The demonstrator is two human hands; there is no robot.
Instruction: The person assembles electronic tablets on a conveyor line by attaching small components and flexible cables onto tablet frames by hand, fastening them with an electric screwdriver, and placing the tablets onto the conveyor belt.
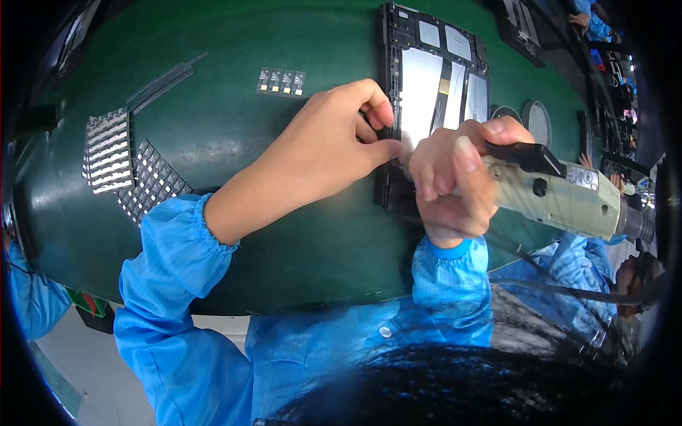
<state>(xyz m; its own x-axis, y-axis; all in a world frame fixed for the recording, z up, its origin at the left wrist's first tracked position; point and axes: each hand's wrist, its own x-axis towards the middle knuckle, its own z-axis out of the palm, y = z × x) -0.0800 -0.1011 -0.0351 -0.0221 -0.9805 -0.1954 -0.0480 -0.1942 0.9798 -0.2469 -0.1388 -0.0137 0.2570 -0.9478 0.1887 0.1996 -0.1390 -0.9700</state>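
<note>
An opened flat electronic device [420,78] with a black frame and silver panels lies on the green table. My left hand [334,135] is at its left edge, fingers curled and thumb brought toward them; whatever lies between the fingertips is hidden. My right hand [458,181] is wrapped around a pale grey-green electric screwdriver [561,192] with a black lever. Its body points to the right and a cable leaves its rear end. The hand hides the screwdriver's tip, over the lower part of the device.
On the green table [213,142], a small sheet of parts [282,81] lies beyond my left forearm. Farther left are two larger part sheets [110,153] and a thin dark strip [167,82]. Round dishes [537,122] stand right of the device. Co-workers in blue sleeves [32,295] are nearby.
</note>
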